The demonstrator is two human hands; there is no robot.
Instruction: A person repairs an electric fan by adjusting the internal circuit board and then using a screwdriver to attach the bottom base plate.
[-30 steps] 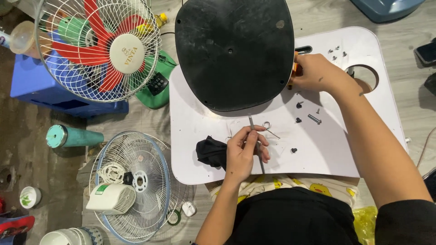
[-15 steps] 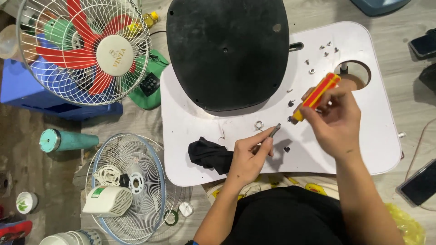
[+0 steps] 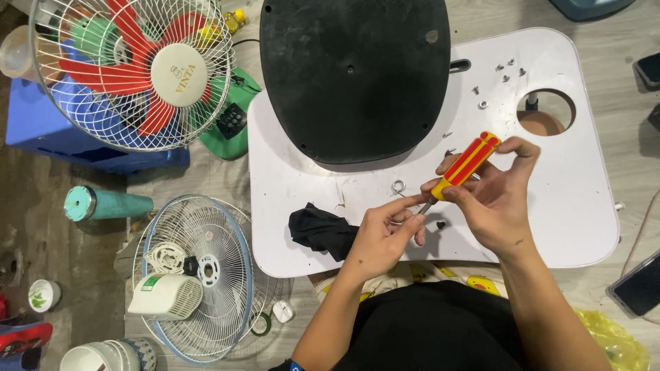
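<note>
Both hands grip the red-and-yellow screwdriver (image 3: 466, 165) over the white tray (image 3: 577, 206).

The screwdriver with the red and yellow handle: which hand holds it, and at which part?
The right hand grips the screwdriver by its handle. The left hand pinches its metal tip with the fingers.

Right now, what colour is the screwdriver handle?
Yellow with red stripes, on the screwdriver held in the right hand; the head view shows it clearly.
</note>
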